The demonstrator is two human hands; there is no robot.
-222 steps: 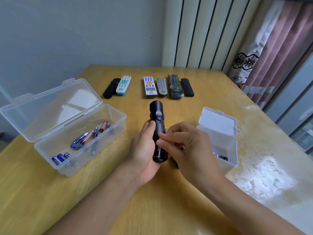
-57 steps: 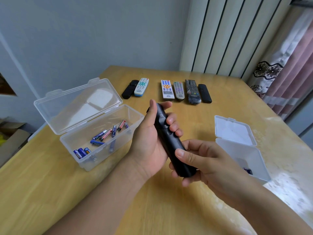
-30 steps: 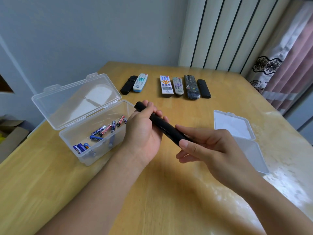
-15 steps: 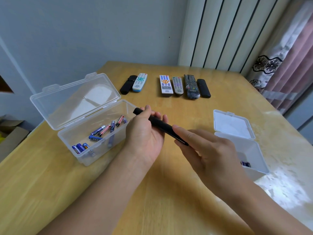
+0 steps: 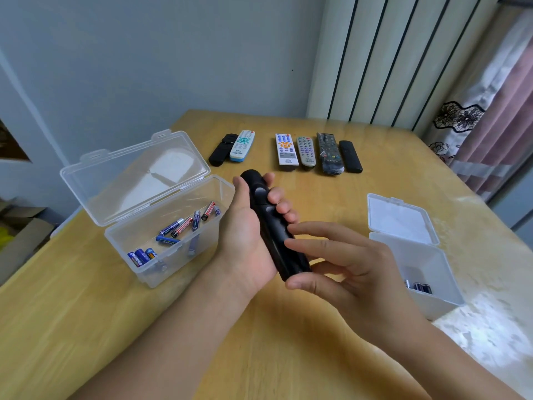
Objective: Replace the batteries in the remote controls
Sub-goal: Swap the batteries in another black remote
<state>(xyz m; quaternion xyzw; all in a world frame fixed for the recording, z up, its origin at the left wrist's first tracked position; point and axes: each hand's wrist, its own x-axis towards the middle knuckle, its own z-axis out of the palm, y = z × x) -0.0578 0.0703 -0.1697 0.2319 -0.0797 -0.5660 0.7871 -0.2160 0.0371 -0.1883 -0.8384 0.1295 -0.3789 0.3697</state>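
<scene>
Remote: black, gripped in left hand above wooden table; right hand, fingers spread loosely, touches its near end. Battery box just left of hands, small box right; six remotes beyond, before grey wall, curtain.

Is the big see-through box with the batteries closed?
No, the clear box has its lid flipped up, and the batteries show inside.

bare forearms, no sleeves, bare hands
</scene>
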